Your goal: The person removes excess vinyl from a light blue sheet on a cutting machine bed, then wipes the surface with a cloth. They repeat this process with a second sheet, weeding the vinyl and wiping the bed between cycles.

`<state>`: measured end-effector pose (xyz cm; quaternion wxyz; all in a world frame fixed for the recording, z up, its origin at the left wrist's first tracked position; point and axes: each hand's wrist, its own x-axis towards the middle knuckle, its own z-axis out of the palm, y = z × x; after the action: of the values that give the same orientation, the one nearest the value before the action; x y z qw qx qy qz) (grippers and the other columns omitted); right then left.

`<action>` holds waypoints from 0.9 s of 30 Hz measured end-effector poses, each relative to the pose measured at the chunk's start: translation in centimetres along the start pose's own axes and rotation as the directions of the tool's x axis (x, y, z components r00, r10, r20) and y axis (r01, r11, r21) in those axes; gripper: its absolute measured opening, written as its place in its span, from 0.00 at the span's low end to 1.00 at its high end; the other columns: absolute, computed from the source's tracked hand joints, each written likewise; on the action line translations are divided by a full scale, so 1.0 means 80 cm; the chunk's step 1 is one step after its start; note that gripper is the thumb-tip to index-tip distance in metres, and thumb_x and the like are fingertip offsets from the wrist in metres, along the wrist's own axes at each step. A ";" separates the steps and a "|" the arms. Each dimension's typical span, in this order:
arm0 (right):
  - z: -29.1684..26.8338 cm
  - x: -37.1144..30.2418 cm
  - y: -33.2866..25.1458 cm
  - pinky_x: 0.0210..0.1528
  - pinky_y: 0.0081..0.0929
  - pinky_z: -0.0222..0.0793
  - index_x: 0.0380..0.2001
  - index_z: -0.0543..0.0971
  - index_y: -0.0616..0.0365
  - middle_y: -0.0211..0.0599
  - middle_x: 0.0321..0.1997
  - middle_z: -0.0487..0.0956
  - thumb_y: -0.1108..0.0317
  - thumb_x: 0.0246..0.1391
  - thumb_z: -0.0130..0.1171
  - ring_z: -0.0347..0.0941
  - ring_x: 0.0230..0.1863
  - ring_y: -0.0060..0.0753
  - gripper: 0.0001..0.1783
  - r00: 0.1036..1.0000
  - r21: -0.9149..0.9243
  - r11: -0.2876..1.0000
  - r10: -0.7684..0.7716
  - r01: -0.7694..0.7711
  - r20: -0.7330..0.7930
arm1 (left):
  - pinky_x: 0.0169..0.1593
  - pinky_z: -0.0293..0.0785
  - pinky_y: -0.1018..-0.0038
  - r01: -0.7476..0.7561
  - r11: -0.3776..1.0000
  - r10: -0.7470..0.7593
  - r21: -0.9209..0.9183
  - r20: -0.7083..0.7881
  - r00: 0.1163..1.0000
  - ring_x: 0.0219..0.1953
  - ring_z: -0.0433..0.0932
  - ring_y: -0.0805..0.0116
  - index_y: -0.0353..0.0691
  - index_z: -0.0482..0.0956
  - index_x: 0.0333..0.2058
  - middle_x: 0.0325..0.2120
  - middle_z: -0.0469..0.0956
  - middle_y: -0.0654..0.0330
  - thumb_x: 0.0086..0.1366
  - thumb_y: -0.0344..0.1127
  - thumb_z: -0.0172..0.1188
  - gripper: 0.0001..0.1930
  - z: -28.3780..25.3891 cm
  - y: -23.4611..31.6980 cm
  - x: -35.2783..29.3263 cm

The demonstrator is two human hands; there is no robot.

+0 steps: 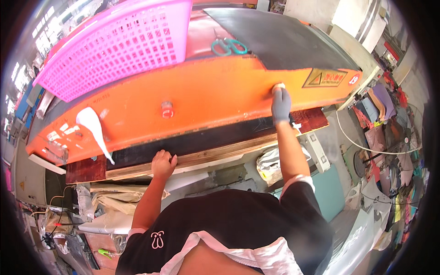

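My right hand [281,105], in a grey glove, reaches up to the orange front panel [220,96] of a wide machine. Its fingers are bent together against the panel, and whatever lies under the pale fingertips is hidden. My left hand [163,164] is bare, with its fingers curled in. It rests at the front edge of a long board with a black top [197,140] and a wooden edge [215,153]; anything beneath the fingers is out of sight. A red round button [167,110] sits on the panel above and right of my left hand.
A pink plastic basket [119,50] and teal-handled scissors [228,46] lie on top of the machine, beside a dark sheet [293,39]. A white tapered object [94,128] hangs against the panel at left. Coloured scraps [389,146] pile up at right.
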<state>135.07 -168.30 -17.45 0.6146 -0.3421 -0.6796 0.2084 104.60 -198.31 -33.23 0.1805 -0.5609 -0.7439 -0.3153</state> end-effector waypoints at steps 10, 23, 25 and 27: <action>0.053 -0.118 0.055 0.31 0.39 0.68 0.24 0.77 0.54 0.39 0.23 0.74 0.62 0.41 0.65 0.71 0.27 0.47 0.09 0.757 -0.203 0.840 -0.315 0.503 0.572 | 0.30 0.70 0.62 -0.057 0.997 0.057 0.056 -0.001 0.998 0.28 0.70 0.53 0.40 0.67 0.18 0.22 0.68 0.55 0.50 0.35 0.59 0.10 -0.001 -0.016 0.070; 0.068 -0.125 0.069 0.35 0.43 0.67 0.19 0.78 0.57 0.45 0.25 0.76 0.53 0.50 0.47 0.72 0.29 0.48 0.20 0.674 -0.354 0.790 -0.100 0.501 0.732 | 0.36 0.68 0.58 0.139 0.990 -0.139 0.009 0.044 0.989 0.33 0.70 0.49 0.36 0.69 0.17 0.23 0.69 0.52 0.54 0.38 0.58 0.14 0.005 -0.015 0.057; 0.060 -0.134 0.065 0.36 0.43 0.67 0.19 0.78 0.56 0.45 0.25 0.76 0.55 0.50 0.49 0.72 0.29 0.48 0.18 0.693 -0.337 0.799 -0.132 0.497 0.709 | 0.36 0.68 0.58 0.158 0.987 -0.159 0.024 0.067 0.985 0.33 0.70 0.50 0.36 0.69 0.17 0.23 0.69 0.52 0.54 0.38 0.58 0.14 0.001 -0.006 0.043; 0.041 -0.153 0.057 0.35 0.43 0.68 0.18 0.78 0.56 0.45 0.24 0.76 0.56 0.49 0.50 0.71 0.29 0.48 0.17 0.711 -0.308 0.831 -0.142 0.464 0.688 | 0.36 0.68 0.59 0.173 0.984 -0.176 0.040 0.083 0.981 0.33 0.71 0.51 0.36 0.70 0.17 0.23 0.70 0.53 0.54 0.39 0.58 0.14 -0.007 0.008 0.025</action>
<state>132.92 -173.57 -29.67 0.2728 -0.2652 -0.9240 0.0378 104.55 -197.15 -31.40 0.1287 -0.5036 -0.8023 -0.2934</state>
